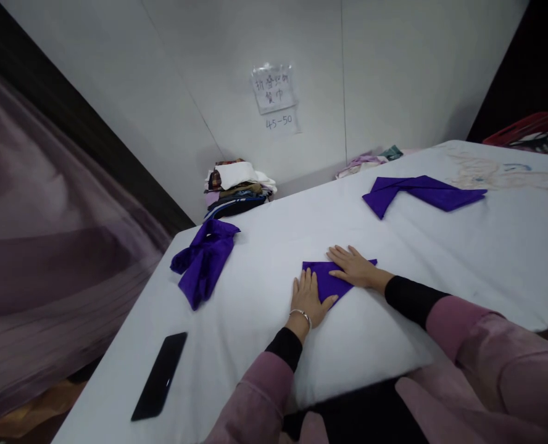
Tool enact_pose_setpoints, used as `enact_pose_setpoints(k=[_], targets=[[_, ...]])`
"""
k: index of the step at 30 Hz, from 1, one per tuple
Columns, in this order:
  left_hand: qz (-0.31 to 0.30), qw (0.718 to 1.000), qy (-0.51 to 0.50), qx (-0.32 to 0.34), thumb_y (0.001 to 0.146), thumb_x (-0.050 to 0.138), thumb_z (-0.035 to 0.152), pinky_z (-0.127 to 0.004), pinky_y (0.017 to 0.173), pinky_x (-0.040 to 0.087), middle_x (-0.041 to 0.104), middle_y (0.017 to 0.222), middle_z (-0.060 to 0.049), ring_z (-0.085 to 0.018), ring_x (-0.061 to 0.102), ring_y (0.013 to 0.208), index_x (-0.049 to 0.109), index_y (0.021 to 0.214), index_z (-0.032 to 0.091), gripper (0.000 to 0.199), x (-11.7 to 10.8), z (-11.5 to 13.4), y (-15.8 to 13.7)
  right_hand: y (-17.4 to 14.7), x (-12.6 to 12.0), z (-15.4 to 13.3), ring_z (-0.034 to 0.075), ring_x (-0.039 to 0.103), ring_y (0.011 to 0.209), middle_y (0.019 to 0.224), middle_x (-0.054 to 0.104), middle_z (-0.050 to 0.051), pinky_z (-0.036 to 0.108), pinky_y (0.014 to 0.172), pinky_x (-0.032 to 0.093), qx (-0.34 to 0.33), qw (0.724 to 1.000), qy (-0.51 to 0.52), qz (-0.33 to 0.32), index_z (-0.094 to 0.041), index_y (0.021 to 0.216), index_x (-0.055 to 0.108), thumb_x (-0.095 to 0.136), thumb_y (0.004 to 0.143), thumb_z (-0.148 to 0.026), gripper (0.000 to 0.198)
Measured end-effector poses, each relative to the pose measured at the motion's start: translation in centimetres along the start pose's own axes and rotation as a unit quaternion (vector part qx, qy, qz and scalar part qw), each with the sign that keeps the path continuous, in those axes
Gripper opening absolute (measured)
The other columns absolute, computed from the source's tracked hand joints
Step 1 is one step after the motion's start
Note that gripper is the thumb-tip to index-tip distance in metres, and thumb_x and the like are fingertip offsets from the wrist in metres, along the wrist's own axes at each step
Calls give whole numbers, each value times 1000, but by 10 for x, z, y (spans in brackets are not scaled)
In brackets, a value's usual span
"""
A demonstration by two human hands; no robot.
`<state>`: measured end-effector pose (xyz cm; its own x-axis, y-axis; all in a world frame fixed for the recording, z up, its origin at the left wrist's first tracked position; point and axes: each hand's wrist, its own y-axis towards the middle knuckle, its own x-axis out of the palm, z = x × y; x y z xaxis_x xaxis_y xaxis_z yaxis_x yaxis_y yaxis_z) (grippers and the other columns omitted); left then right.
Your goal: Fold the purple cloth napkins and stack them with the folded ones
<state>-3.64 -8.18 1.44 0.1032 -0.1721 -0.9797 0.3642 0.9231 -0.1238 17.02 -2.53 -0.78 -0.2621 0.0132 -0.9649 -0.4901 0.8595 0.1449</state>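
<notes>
A purple cloth napkin (330,285), folded into a roughly triangular shape, lies flat on the white-covered table (265,246) in front of me. My left hand (308,299) presses on its left side with the fingers spread, and a bracelet sits at the wrist. Across the napkin's upper right part rests my right hand (353,266), palm down and fingers stretched out. Both hands cover portions of the cloth. To the left is a crumpled purple cloth (207,259), and a loosely folded purple cloth (429,191) lies toward the far right.
A black phone (160,376) lies near the table's left edge. Beyond the far edge, a stack of folded clothes (239,188) stands by the wall, with more cloth (366,161) to its right. A handwritten paper sign (275,89) hangs there. A red basket (528,132) is at far right.
</notes>
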Motion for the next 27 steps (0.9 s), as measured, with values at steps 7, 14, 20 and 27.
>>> enact_pose_setpoints(k=[7, 14, 20, 27], targets=[[8, 1000, 1, 7, 80, 19, 72, -44, 113, 3, 11, 152, -12, -25, 3, 140, 18, 144, 9, 90, 4, -3, 1, -9, -11, 50, 29, 22, 135, 147, 29, 13, 56, 105, 19, 75, 997, -35, 8, -19, 142, 30, 20, 88, -63, 70], [9, 1000, -16, -2, 78, 23, 73, -45, 113, 6, 11, 152, -11, -27, 3, 140, 17, 145, 12, 90, 3, 1, 0, -24, -23, 62, 26, 29, 133, 142, 39, 10, 48, 106, 27, 143, 987, 58, 51, -19, 139, 36, 14, 92, -53, 63], [25, 999, -38, 1, 77, 22, 75, -46, 113, 6, 13, 152, -15, -28, 3, 140, 20, 143, 7, 96, 5, 1, 1, -35, -6, -10, 27, 25, 134, 143, 38, 8, 53, 109, 15, -40, 998, 37, 27, -24, 138, 39, 28, 91, -54, 57], [14, 995, -87, -36, 79, 27, 71, -44, 113, 9, 14, 151, -15, -28, 5, 140, 23, 142, 6, 91, 5, 4, -2, -33, 4, -16, 27, 25, 134, 142, 39, 10, 54, 109, 13, -69, 997, 22, 6, -22, 137, 41, 28, 91, -56, 59]])
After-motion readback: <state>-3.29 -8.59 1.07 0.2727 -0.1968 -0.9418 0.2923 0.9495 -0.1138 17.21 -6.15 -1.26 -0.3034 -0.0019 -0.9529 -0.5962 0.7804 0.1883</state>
